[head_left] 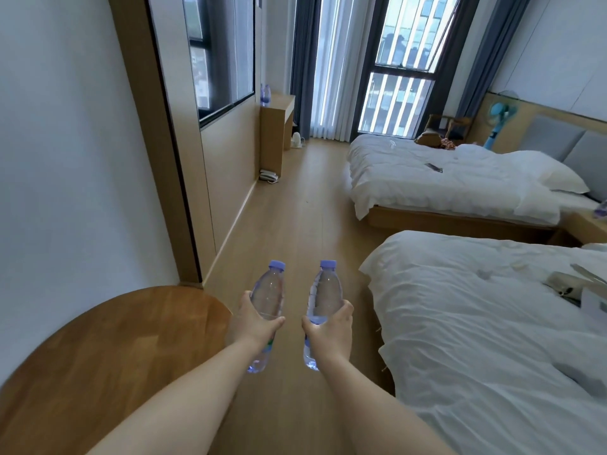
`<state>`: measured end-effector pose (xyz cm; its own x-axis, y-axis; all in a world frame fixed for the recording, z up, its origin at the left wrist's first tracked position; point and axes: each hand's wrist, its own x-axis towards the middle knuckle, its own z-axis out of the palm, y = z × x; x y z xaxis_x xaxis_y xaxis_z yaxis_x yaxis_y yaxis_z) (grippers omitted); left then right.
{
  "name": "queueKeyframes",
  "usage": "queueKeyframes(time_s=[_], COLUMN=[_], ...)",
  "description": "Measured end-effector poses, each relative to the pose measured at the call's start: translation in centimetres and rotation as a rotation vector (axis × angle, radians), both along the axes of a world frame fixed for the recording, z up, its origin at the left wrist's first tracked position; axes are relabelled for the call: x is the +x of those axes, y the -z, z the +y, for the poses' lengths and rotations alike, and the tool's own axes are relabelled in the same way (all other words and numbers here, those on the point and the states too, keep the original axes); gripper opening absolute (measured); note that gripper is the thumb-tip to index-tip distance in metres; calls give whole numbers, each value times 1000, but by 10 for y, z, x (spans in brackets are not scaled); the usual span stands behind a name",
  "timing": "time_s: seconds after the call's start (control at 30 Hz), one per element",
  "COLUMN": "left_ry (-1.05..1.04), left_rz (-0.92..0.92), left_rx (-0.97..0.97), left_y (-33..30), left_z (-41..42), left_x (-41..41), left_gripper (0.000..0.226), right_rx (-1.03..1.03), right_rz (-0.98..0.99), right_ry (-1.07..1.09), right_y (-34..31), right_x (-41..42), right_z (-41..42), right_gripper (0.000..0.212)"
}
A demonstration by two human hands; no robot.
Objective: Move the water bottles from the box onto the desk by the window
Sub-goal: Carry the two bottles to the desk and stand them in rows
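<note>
Both hands are stretched forward over the wooden floor (289, 205), each wrapped around a clear water bottle with a pale purple cap. The left hand (253, 323) grips the left bottle (267, 297) around its middle, fingers curled under the body and the thumb across the front; the capped neck points up and away from the person, while the base sticks out below the palm. The right hand (328, 326) holds the right bottle (323, 293) the same way, tilted alike, its base showing beneath the wrist. The two bottles are near each other but apart, with a strip of floor between them.

Left of the left hand, close by, lies the curved edge of a round wooden table (108, 349). Right of the right hand sits the near bed (476, 310) with rumpled white bedding, and beyond it a second bed (437, 178).

Far ahead of the hands, against the left wall beside the tall window (404, 77) and its curtains, stands the desk (279, 106). On its top, well apart from the hands, more water bottles (265, 94) stand upright together; how many is too small to tell. A white telephone (268, 175) lies on the floor at the foot of the desk.
</note>
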<state>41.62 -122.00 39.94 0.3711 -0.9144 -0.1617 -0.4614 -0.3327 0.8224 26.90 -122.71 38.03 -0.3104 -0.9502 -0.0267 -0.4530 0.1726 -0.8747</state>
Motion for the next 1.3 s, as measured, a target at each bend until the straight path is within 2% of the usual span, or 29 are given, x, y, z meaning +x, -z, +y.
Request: queueKeyframes(time_s=[0.13,0.3,0.63,0.77,1.1,1.3], left_ry=[-5,27,-65,-105,-134,-115], left_rz=[69,73,267,213,103,61], left_rx=[-15,-31,-47,-24,-36,-46], left_y=[-14,-14,-4,-4,4,-16], left_z=[-91,-200,-468,-565,-819,-987], left_x=[-4,-19,-83,-93,-77,-56], left_gripper=[78,71,69,77,69,71], right_rx=[-11,-22,-60,-55,-62,-57], right_rz=[-24,-24,32,33,21,-26], right_ry=[1,7,-80,-88,-63,-18], right_y=[-5,-2,-18,-29,-8,-23], right_x=[6,-2,-70,-83,-64,-41], right_z=[-88,-198,-464,-562,-824,-986], right_gripper=[82,83,80,80,84,82])
